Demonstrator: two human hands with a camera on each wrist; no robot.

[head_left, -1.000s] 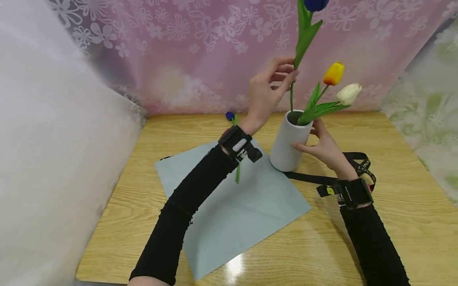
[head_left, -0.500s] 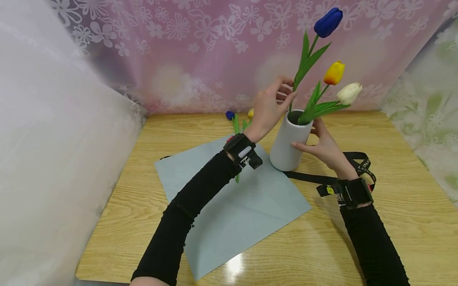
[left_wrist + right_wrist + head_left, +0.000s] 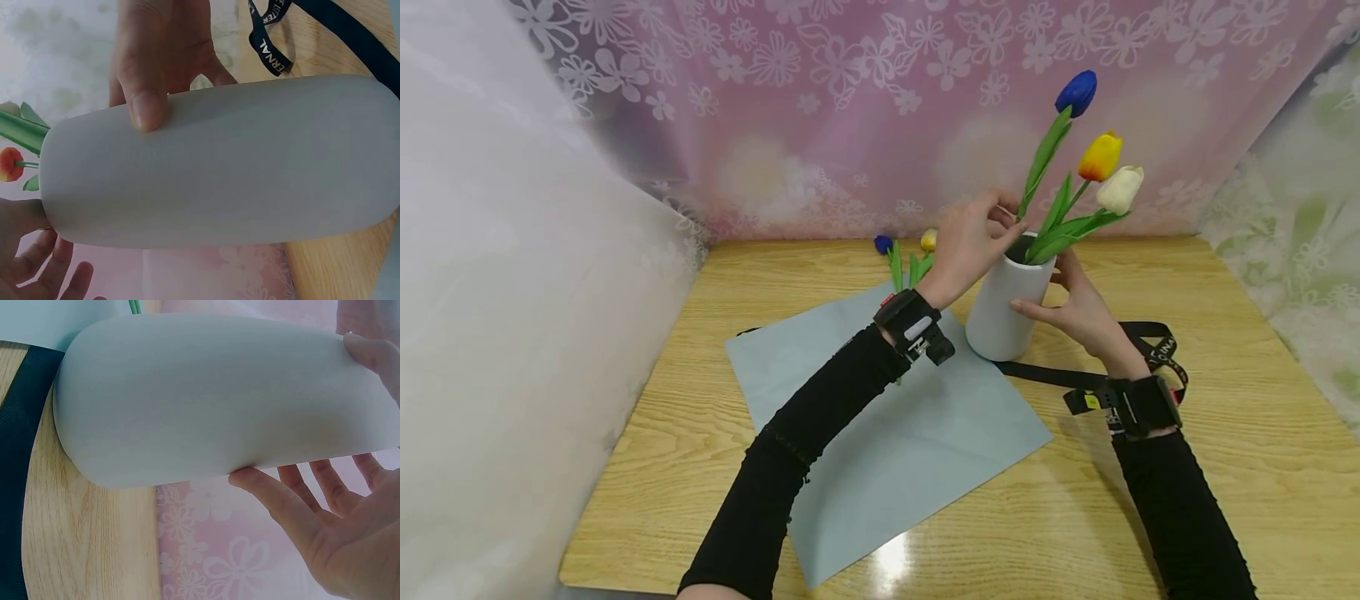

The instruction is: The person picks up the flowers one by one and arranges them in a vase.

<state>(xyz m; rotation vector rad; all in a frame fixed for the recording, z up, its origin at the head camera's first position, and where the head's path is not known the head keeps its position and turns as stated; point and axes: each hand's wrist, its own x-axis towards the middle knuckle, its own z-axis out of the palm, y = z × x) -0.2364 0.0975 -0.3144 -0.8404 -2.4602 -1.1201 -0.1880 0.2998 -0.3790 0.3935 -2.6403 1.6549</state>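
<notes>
My left hand (image 3: 976,242) pinches the stem of a blue artificial tulip (image 3: 1077,93) at the mouth of a white vase (image 3: 1004,312). The stem's lower end is hidden by the fingers and the rim. A yellow-orange tulip (image 3: 1101,156) and a white tulip (image 3: 1121,190) stand in the vase, leaning right. On the vase's right side, my right hand (image 3: 1086,312) holds it below the rim, thumb in front. The left wrist view shows that thumb pressing the vase wall (image 3: 237,169). Seen from the right wrist, the right hand's fingers (image 3: 269,494) touch the wall.
A blue-grey sheet (image 3: 910,467) lies on the wooden table (image 3: 647,467) beside the vase. Another blue tulip (image 3: 883,244) and a pale yellow one (image 3: 929,240) lie behind my left wrist. A black lettered ribbon (image 3: 1052,374) runs right from the vase's base. A pink floral curtain (image 3: 820,150) hangs behind.
The blue tulip has come down with my left hand, toward the vase mouth. Its bloom has turned, and the white tulip has shifted slightly left. My right hand stays on the vase.
</notes>
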